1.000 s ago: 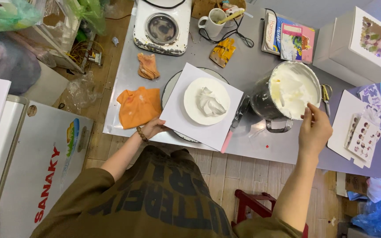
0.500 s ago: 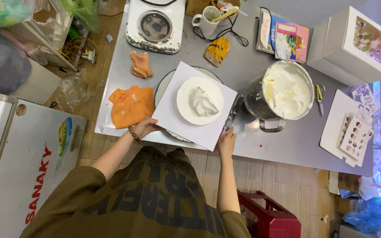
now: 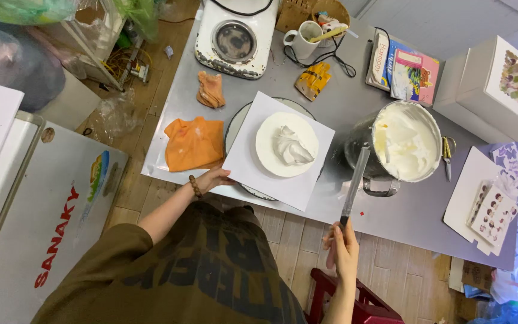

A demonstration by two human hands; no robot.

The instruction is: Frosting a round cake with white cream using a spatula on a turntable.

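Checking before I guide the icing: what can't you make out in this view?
- Turntable: mostly hidden under the white board, head view.
- Spatula handle: covered by the right hand.
- Left hand fingertips: tucked under the board edge.
- Cream depth in the pot: unclear.

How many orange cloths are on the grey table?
2. The big flat orange cloth lies near the left hand, beside the white square board. The small crumpled orange cloth sits further back, by the white appliance. None seem hidden.

Left hand (image 3: 214, 178) flat, fingers spread forward, arm bent, beaded wrist. Right hand (image 3: 343, 246) raised off the bench, grip closed round thin handle, blade pointing away.
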